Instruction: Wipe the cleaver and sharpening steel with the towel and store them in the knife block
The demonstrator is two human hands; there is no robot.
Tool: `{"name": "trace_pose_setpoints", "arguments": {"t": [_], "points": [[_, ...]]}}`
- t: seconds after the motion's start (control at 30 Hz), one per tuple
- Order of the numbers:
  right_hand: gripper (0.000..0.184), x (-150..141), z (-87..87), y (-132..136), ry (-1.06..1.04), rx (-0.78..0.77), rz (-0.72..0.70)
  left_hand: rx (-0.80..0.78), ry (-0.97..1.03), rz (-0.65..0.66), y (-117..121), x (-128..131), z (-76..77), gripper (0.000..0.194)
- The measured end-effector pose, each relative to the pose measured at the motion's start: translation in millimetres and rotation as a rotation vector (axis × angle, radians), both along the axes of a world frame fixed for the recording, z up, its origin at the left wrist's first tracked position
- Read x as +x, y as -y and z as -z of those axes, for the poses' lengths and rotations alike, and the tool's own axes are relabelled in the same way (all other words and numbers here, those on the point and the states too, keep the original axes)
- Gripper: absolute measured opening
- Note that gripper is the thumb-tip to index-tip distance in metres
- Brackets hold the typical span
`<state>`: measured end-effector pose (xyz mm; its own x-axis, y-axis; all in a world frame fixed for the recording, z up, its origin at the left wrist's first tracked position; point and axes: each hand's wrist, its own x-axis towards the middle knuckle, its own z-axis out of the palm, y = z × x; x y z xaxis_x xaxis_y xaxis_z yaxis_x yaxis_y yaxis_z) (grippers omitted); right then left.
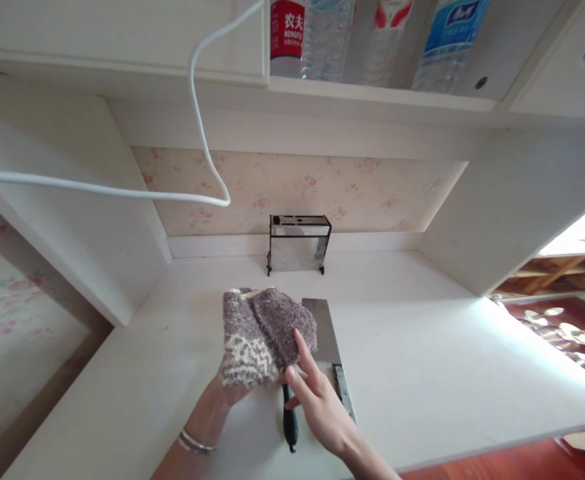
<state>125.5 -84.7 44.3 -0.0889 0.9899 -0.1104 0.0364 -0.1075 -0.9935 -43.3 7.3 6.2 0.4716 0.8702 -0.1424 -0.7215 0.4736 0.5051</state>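
My left hand [232,393] is mostly hidden under a grey-brown knitted cloth [265,333] with a pale zigzag band, which it holds up above the white counter [422,347]. My right hand [317,397] reaches in from the lower right, index finger stretched out and touching the cloth's lower right edge. Beneath the cloth lies a cleaver: its steel blade [322,327] shows to the right and its black handle [289,423] points toward me. A second narrow blade [345,393] lies beside my right hand.
A shiny metal knife rack [298,243] stands against the floral back wall. A white cable [197,120] loops across the upper left. Water bottles [322,40] stand on the shelf overhead. The counter's front edge runs at the lower right, with red floor beyond.
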Motion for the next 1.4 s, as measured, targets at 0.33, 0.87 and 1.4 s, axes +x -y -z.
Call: {"name": "trace_pose_setpoints", "arguments": {"t": [0.33, 0.87, 1.4], "points": [[0.062, 50, -11.1, -23, -0.358, -0.054, 0.348, 0.203, -0.248, 0.295, 8, 0, 16.8, 0.026], [0.049, 282, 44.0, -24, 0.654, -0.056, 0.424, 0.159, -0.668, 0.011, -5, 21, -7.8, 0.017], [0.044, 275, 34.1, -19, 1.224, 0.358, 0.577, 0.144, -0.803, 0.029, -5, 27, 1.8, 0.022]]}}
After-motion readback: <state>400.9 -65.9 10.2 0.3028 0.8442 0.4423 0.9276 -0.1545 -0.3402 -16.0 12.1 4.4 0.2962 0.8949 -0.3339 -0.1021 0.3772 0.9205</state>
